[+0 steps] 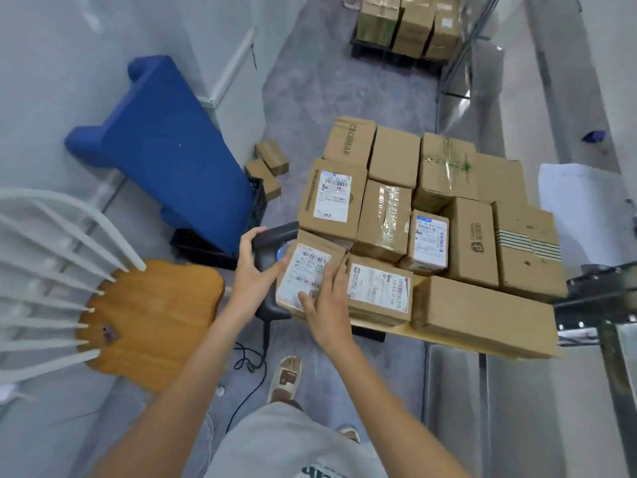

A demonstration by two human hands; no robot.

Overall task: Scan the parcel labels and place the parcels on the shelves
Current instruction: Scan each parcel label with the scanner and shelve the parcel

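Parcel (303, 277), small brown carton with a white shipping label on top, sits at the near-left corner of the stack of cartons on the pallet (448, 343). Right hand (327, 315) lies over its right side: fingers bent over the far right edge, thumb pressed flat on the label's lower part, so it has hold of the parcel. Left hand (253, 274) is curled round the grip of a dark barcode scanner (272, 236), thumb tip touching the parcel's left edge; scanner head points up-right, just beside the parcel. Scanner cable (248, 363) trails down to the grey floor.

Just right of the held parcel, touching it, is a flat labelled carton (379, 291). Behind is a taller labelled carton (332, 196), further right a small upright one with a blue-topped label (429, 241). Plain long carton (482, 315) at the pallet's near-right edge. Carton printed CECIBEAR (350, 141) in the back row.

Left side: wooden chair seat (151, 322) with white spindle back (51, 270). Blue plastic bin (165, 150) tilted on a black crate (206, 246). Two small cartons (269, 167) on the floor by the wall. More stacked cartons (410, 24) far back. Metal shelf frame (603, 305) at right edge. Person's shoe (286, 377) below the hands.
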